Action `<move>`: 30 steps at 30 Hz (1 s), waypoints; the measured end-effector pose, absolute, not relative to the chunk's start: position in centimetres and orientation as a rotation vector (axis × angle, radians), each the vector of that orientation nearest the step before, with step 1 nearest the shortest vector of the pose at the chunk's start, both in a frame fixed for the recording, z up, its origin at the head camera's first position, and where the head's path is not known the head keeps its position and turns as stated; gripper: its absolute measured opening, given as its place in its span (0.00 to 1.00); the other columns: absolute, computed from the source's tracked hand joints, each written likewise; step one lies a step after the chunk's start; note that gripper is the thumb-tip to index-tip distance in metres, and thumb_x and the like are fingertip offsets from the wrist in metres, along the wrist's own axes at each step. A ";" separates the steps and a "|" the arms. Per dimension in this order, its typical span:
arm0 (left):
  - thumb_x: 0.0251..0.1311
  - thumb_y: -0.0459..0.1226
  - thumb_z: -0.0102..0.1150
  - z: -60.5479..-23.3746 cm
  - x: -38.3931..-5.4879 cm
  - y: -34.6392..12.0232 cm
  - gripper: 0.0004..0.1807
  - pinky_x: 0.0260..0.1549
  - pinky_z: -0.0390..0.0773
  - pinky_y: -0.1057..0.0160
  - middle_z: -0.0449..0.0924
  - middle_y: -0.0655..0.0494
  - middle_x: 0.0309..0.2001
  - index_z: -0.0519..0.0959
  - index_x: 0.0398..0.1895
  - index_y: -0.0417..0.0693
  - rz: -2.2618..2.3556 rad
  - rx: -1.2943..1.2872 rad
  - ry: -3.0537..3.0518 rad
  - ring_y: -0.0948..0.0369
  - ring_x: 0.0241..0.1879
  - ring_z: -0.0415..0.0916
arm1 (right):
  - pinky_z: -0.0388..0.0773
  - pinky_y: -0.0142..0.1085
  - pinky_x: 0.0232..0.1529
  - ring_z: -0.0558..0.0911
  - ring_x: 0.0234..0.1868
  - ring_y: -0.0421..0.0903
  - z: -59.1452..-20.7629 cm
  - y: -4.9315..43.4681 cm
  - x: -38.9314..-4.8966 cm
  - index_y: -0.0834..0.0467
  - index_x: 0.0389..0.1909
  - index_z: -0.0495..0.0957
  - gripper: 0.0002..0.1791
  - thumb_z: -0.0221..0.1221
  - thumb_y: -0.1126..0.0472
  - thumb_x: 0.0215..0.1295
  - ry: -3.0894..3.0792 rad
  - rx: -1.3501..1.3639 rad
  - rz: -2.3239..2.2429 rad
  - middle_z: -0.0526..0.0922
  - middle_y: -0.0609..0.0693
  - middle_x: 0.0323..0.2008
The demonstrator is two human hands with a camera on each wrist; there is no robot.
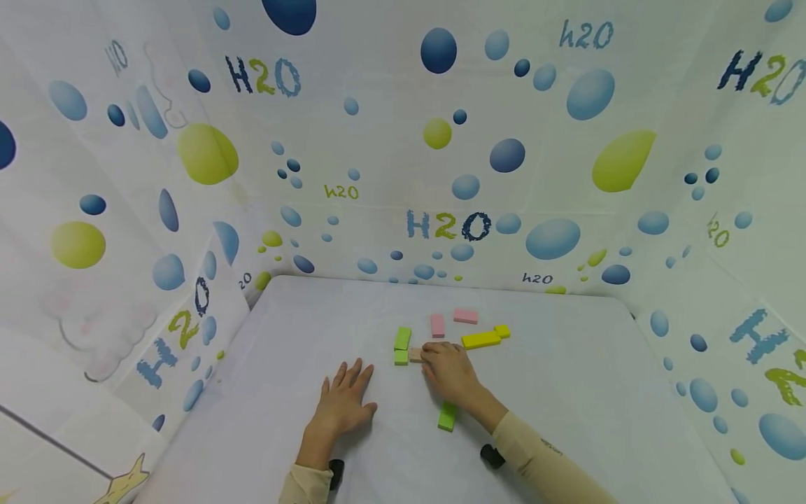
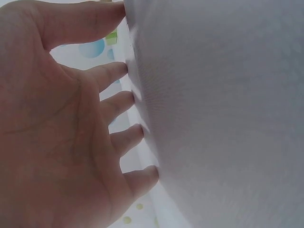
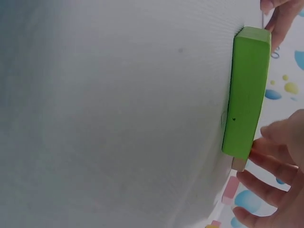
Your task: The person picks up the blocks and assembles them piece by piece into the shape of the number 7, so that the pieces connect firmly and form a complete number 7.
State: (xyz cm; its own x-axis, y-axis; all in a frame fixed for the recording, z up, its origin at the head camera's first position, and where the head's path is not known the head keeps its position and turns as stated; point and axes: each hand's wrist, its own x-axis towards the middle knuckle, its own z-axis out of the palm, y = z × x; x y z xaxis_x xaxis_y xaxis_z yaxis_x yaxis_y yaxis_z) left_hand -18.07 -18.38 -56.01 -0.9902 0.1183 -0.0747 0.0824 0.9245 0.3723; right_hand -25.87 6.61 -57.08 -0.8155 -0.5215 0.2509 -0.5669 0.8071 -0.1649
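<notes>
My right hand [image 1: 450,372] holds a plain wooden block [image 1: 415,355] flat on the table, its fingers covering the block's right part. To the left of that block, a longer green block [image 1: 403,338] and a short green block [image 1: 401,358] lie end to end. Another green block [image 1: 447,416] lies under my right wrist; in the right wrist view this green block [image 3: 247,90] stands large before the fingers and hides much of the wooden block [image 3: 239,164]. My left hand [image 1: 343,406] rests spread out with its fingertips on the table, holding nothing.
Beyond my right hand lie two pink blocks, one upright to me [image 1: 437,325] and one crosswise [image 1: 465,316]. A long yellow block [image 1: 481,340] meets a small yellow block [image 1: 502,331] to the right. The white table [image 1: 567,392] is bordered by patterned curtains [image 1: 378,140].
</notes>
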 end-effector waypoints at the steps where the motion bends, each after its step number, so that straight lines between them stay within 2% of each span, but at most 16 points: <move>1: 0.61 0.46 0.65 -56.0 -18.1 -18.4 0.40 0.73 0.49 0.26 0.59 0.42 0.80 0.68 0.77 0.47 0.570 0.158 2.988 0.37 0.80 0.50 | 0.76 0.56 0.61 0.81 0.60 0.52 -57.1 6.6 -25.9 0.55 0.56 0.86 0.15 0.62 0.56 0.75 -2.791 0.852 0.329 0.84 0.48 0.59; 8: 0.61 0.46 0.65 -56.0 -18.0 -18.4 0.40 0.72 0.49 0.26 0.59 0.42 0.80 0.68 0.77 0.46 0.566 0.163 2.993 0.37 0.79 0.50 | 0.78 0.53 0.59 0.83 0.53 0.50 -57.3 6.8 -26.0 0.53 0.48 0.90 0.09 0.65 0.58 0.73 -2.767 0.814 0.296 0.87 0.46 0.52; 15: 0.61 0.46 0.65 -55.9 -18.0 -18.3 0.40 0.72 0.50 0.26 0.60 0.42 0.79 0.69 0.77 0.46 0.560 0.160 3.001 0.37 0.79 0.51 | 0.78 0.53 0.58 0.84 0.49 0.50 -57.2 6.9 -26.0 0.52 0.48 0.90 0.09 0.66 0.57 0.72 -2.824 0.755 0.262 0.87 0.46 0.51; 23: 0.61 0.45 0.65 -55.7 -17.9 -18.3 0.40 0.72 0.50 0.26 0.60 0.41 0.79 0.69 0.77 0.46 0.564 0.171 2.997 0.36 0.79 0.51 | 0.78 0.42 0.40 0.83 0.41 0.49 -56.6 7.3 -25.6 0.52 0.44 0.90 0.06 0.67 0.58 0.71 -2.831 0.702 0.329 0.88 0.47 0.47; 30: 0.61 0.45 0.65 -55.7 -17.9 -18.3 0.40 0.72 0.50 0.26 0.60 0.41 0.79 0.68 0.77 0.46 0.571 0.172 2.997 0.36 0.79 0.51 | 0.80 0.41 0.42 0.83 0.40 0.49 -56.4 7.5 -25.5 0.54 0.45 0.89 0.07 0.68 0.61 0.69 -2.808 0.697 0.335 0.87 0.50 0.45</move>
State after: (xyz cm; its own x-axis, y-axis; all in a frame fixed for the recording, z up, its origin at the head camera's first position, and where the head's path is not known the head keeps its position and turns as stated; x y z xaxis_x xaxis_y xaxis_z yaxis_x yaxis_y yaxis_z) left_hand -17.92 -18.27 -55.71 -0.9900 0.1262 -0.0630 0.0942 0.9240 0.3707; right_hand -25.48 7.46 -56.41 -0.8608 -0.4291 0.2736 -0.4815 0.8609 -0.1646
